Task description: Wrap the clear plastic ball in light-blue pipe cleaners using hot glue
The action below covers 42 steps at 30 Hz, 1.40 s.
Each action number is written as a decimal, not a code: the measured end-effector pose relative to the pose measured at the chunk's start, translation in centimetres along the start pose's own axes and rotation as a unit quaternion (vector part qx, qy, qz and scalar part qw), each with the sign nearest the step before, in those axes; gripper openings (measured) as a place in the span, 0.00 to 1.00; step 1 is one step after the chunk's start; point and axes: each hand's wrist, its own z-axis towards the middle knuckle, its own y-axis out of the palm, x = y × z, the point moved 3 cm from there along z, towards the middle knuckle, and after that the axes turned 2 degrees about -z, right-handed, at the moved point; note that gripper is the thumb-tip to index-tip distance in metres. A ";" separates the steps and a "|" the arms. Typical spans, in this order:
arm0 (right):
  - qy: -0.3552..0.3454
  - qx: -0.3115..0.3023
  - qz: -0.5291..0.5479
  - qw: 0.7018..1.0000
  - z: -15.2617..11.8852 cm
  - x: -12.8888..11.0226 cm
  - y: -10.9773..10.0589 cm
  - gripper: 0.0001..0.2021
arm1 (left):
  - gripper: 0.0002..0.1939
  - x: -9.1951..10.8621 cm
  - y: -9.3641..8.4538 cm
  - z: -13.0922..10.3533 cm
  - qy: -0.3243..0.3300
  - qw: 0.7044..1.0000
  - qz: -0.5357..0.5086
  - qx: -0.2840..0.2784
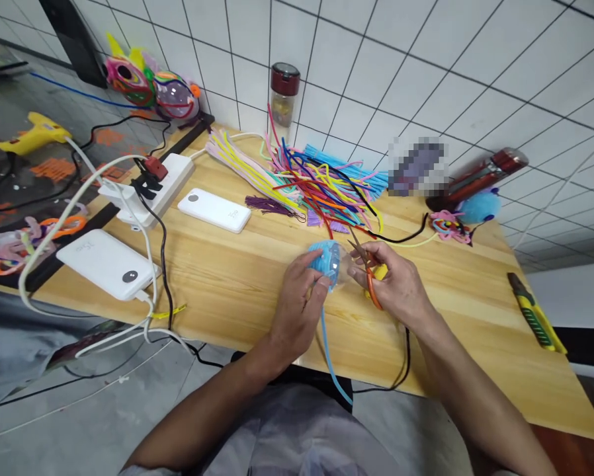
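Blue winding (321, 256) covers the left part of a clear ball (345, 264), which sits near the middle of the wooden table (217, 284), between the person's two hands. The left hand (297, 304) is curled around the wound side, thumb and fingers closed in on it. Below that hand a loose blue strand (329, 357) hangs past the table's near edge. The right hand (399, 281) is bent around orange-handled scissors (374, 291), with the blades slightly parted and pointing up and away beside the clear side of the ball; whether they touch it, I cannot tell. Something yellow (383, 271) shows by the right hand, mostly hidden.

Beyond the hands lies a tangled heap of coloured stems (321, 182), with a purple tassel (272, 205) at its near left edge. Farther left are two white power banks (215, 210) and a white power strip (170, 182) with plugs in it. A dark red flask (480, 178) leans at the tiled wall (356, 59), and a green and yellow cutter (532, 314) lies near the table's right edge
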 end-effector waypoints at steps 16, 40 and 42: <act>-0.012 0.043 0.051 0.998 -2.7 1.1 0.5 0.12 | 0.11 0.4 0.7 0.1 0.067 0.987 0.138 0.057; -0.031 0.098 0.041 0.994 -2.1 0.0 0.5 0.14 | 0.04 0.1 -1.2 1.2 0.003 0.998 0.054 0.036; -0.034 0.090 0.040 0.995 -1.9 -0.1 0.8 0.15 | 0.04 -0.1 -1.3 1.3 -0.001 0.998 0.044 0.053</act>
